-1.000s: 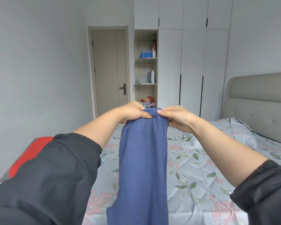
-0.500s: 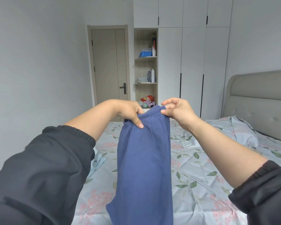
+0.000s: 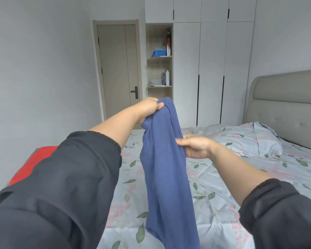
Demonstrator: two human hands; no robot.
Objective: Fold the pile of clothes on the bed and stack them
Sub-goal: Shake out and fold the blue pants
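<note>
A pair of blue trousers point(image 3: 165, 168) hangs in the air over the bed point(image 3: 223, 186), legs dangling toward the lower edge of the view. My left hand point(image 3: 150, 109) holds the bunched waistband up high, fingers curled round the cloth. Lower down, my right hand point(image 3: 193, 146) pinches the right edge of the trousers, thumb on the front and fingers hidden behind the fabric. No other clothes of the pile show in this view.
The bed has a floral sheet, a pillow point(image 3: 246, 139) and a grey padded headboard point(image 3: 285, 105) at the right. A red and grey object point(image 3: 32, 162) lies at the left behind my sleeve. White wardrobes point(image 3: 212, 69), an open shelf point(image 3: 159, 58) and a door point(image 3: 118, 69) stand beyond.
My right hand let go of the waistband and slid down to the trousers' right edge. My left hand gathered the whole waistband and kept it raised. The view swung slightly right.
</note>
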